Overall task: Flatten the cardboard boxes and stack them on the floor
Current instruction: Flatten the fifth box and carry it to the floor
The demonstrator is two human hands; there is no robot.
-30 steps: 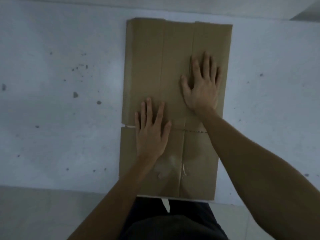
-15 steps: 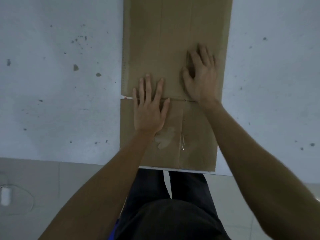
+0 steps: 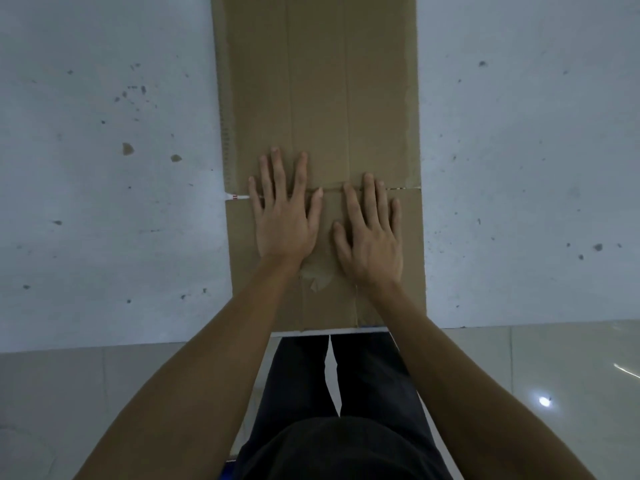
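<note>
the flattened cardboard box (image 3: pixel 318 98) lies lengthwise on the speckled white table (image 3: pixel 104 202), its near end at the table's edge above the tiled floor (image 3: pixel 554 375), with the left hand (image 3: pixel 285 216) and right hand (image 3: pixel 372 237) pressed palm-down side by side on it, fingers (image 3: pixel 277 168) spread flat, gripping nothing.

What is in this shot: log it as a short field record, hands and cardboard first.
surface: white speckled table
cardboard: flattened box lying flat on the table, far end out of frame
left hand: palm down, fingers spread, on the box
right hand: palm down, beside the left hand, on the box
crease: crosswise fold line under the fingertips
tape: torn patch between the wrists
floor: glossy tiles below the table edge
</note>
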